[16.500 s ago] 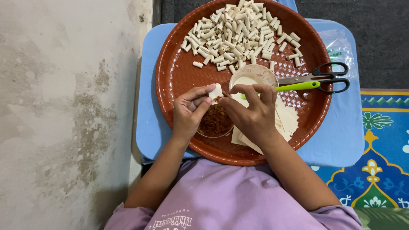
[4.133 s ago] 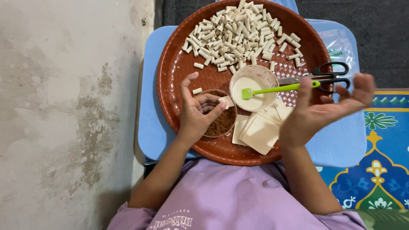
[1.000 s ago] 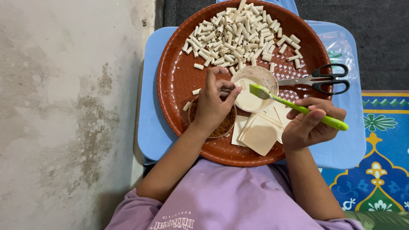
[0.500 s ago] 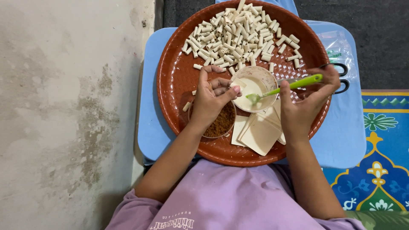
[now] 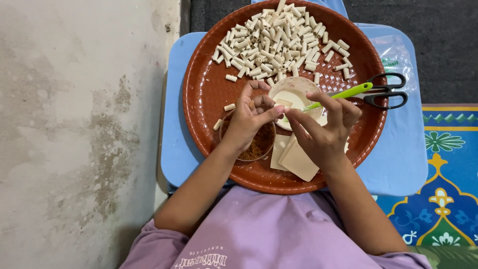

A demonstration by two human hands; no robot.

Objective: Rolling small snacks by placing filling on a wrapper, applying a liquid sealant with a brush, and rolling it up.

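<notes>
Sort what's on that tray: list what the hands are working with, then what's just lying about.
In use:
left hand pinching a small pale wrapper piece
right hand
green brush in the cream bowl
brown filling bowl
wrapper stack

Lying about:
scissors
pile of finished rolls

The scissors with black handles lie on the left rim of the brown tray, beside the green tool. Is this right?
Not quite. In the head view the scissors lie on the right rim of the brown tray, beside the green tool.
</notes>
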